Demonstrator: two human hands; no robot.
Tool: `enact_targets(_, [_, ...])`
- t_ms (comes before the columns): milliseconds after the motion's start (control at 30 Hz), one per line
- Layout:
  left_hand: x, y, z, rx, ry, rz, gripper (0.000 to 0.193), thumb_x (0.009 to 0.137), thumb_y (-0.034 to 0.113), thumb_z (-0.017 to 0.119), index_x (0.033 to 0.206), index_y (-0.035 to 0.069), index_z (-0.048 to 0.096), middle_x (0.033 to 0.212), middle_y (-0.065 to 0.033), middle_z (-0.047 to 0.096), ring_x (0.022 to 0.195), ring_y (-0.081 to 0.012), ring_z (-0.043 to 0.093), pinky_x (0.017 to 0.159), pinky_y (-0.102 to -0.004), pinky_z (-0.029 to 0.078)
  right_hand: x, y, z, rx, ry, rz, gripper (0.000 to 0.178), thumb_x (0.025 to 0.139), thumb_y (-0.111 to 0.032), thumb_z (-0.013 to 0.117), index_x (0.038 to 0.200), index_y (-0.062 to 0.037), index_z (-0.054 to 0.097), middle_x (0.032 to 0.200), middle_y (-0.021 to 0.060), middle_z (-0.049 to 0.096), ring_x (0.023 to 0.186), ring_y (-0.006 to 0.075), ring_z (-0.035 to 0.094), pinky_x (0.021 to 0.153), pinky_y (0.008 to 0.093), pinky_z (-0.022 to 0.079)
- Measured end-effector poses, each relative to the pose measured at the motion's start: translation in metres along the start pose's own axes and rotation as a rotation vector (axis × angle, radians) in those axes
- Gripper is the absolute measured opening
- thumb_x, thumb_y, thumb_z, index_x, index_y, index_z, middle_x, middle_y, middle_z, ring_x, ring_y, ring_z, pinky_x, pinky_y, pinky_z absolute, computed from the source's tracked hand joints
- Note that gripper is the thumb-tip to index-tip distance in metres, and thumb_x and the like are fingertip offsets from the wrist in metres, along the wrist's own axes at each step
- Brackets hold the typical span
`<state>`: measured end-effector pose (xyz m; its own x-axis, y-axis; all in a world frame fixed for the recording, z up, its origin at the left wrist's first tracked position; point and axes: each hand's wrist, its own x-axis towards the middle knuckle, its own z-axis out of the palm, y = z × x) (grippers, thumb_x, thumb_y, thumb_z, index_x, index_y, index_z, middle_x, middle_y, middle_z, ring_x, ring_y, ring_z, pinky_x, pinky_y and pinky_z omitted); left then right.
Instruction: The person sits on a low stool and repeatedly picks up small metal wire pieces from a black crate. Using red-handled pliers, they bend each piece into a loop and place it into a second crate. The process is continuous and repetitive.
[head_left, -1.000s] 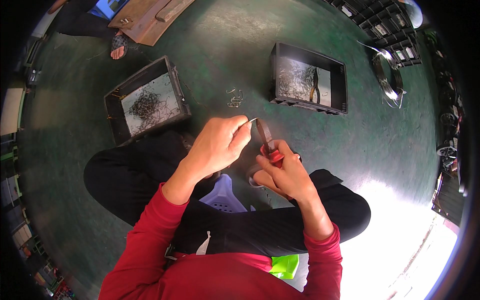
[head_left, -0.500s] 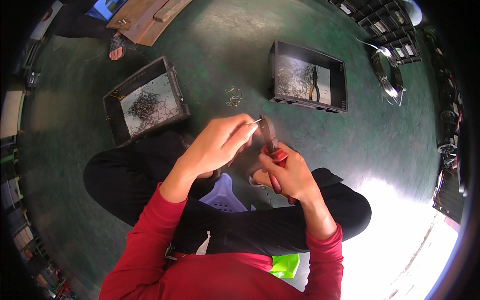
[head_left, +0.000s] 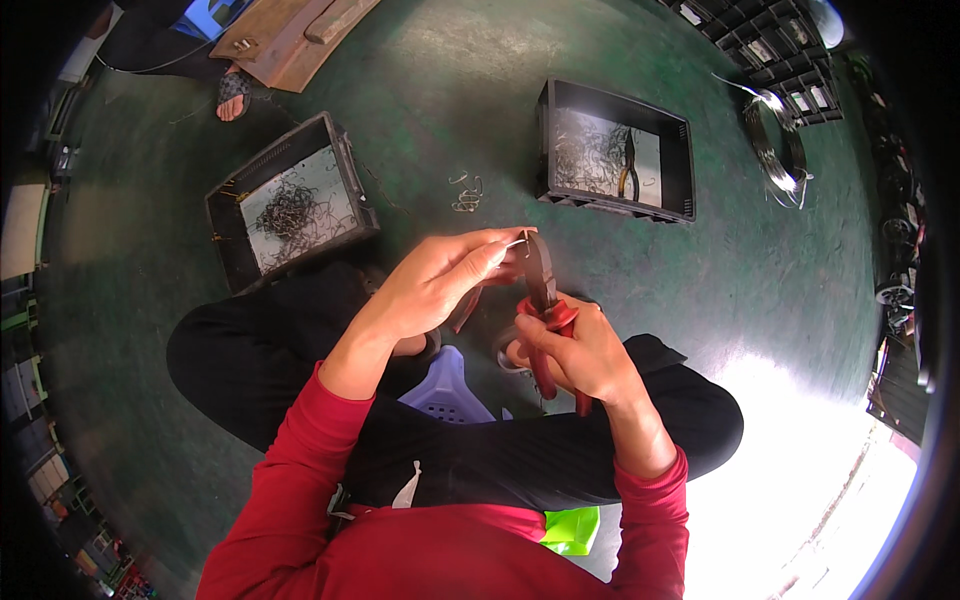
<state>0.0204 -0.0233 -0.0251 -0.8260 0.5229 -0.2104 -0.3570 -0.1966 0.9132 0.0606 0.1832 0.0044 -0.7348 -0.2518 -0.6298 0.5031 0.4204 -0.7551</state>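
Right hand point(head_left: 580, 345), fingers curled round red-handled pliers point(head_left: 541, 275); left hand point(head_left: 430, 285), fingertips pinching a thin wire point(head_left: 515, 243) at the pliers' nose, mostly covered, contact unclear to me. Beyond lie bent wire pieces point(head_left: 466, 206); two black crates point(head_left: 677, 165), contents too tangled to count; wire coil point(head_left: 778, 180).

Green floor point(head_left: 690, 280) with white glare point(head_left: 765, 470)

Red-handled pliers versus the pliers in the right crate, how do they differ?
The red-handled pliers are held in the right hand; the crate pliers lie in the black crate. The red-handled pliers have red grips, while the crate pliers show yellow and dark ones. Both have dark heads.
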Motion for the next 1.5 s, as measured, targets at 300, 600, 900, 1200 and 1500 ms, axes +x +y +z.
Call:
enact_targets(300, [0.0, 0.0, -0.002, -0.002, -0.013, 0.024, 0.043, 0.103, 0.025, 0.043, 0.132, -0.006, 0.05, 0.122, -0.0167, 0.06, 0.113, -0.023, 0.059, 0.099, -0.0351, 0.047, 0.001, 0.002, -0.001, 0.043, -0.065, -0.004, 0.031, 0.09, -0.032, 0.063, 0.095, -0.0015, 0.062, 0.072, 0.0069, 0.066, 0.069, 0.0146, 0.063, 0.069, 0.0305, 0.048])
enact_targets(600, [0.003, -0.002, -0.004, 0.019, -0.03, -0.003, 0.04, 0.103, 0.021, 0.042, 0.134, -0.005, 0.049, 0.123, -0.0175, 0.061, 0.113, -0.0243, 0.06, 0.099, -0.0368, 0.048, 0.0, 0.0, -0.003, 0.017, -0.059, 0.054, 0.031, 0.089, -0.03, 0.065, 0.097, -0.0006, 0.061, 0.074, 0.0106, 0.068, 0.071, 0.0204, 0.066, 0.069, 0.032, 0.049])
enact_targets(900, [0.01, -0.01, -0.005, 0.31, 0.208, -0.015, 0.014, 0.089, 0.007, 0.065, 0.099, -0.003, 0.067, 0.085, -0.0049, 0.067, 0.072, -0.0072, 0.061, 0.064, -0.0225, 0.047, 0.001, 0.008, -0.004, -0.55, 0.295, -0.113, 0.033, 0.085, -0.023, 0.069, 0.104, 0.0019, 0.059, 0.092, 0.0209, 0.066, 0.089, 0.0368, 0.064, 0.076, 0.04, 0.049])
enact_targets(1200, [0.009, -0.011, -0.026, -0.36, 0.211, -0.214, 0.017, 0.09, 0.014, 0.065, 0.102, 0.002, 0.065, 0.088, -0.0039, 0.064, 0.075, -0.0117, 0.061, 0.064, -0.0237, 0.049, -0.001, 0.01, -0.01, -0.427, 0.225, -0.07, 0.037, 0.086, -0.021, 0.069, 0.114, -0.0005, 0.057, 0.096, 0.0189, 0.066, 0.092, 0.0345, 0.064, 0.081, 0.0378, 0.048])
enact_targets(1500, [0.01, -0.01, -0.028, -0.503, 0.064, -0.244, 0.015, 0.09, 0.015, 0.065, 0.1, 0.004, 0.064, 0.087, -0.0026, 0.062, 0.07, -0.0109, 0.059, 0.061, -0.023, 0.047, -0.005, 0.007, -0.015, -0.358, 0.209, -0.146, 0.037, 0.084, -0.02, 0.07, 0.112, 0.0005, 0.057, 0.095, 0.018, 0.066, 0.092, 0.0316, 0.064, 0.082, 0.037, 0.048])
